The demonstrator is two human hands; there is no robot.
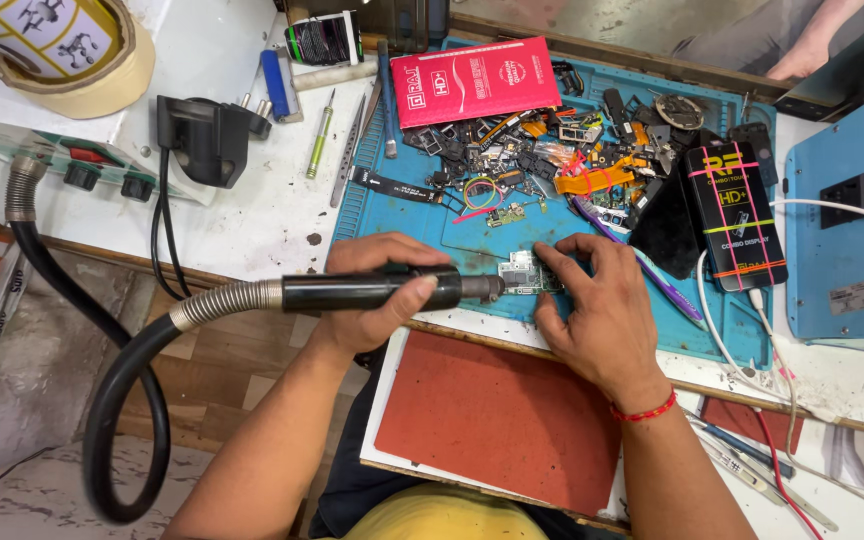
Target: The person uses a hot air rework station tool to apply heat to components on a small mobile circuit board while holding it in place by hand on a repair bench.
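Nearest me lies a red pad [497, 420]. My left hand [377, 290] grips the hot-air wand [372, 291], aimed at a circuit board [524, 272] pinned under my right hand [597, 310] on the blue mat [472, 235]; heating looks underway.

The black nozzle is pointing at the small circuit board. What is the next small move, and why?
Probably keep the nozzle aimed there: the left hand grips the black handpiece, its tip almost at the small circuit board, which the right hand pins to the blue mat.
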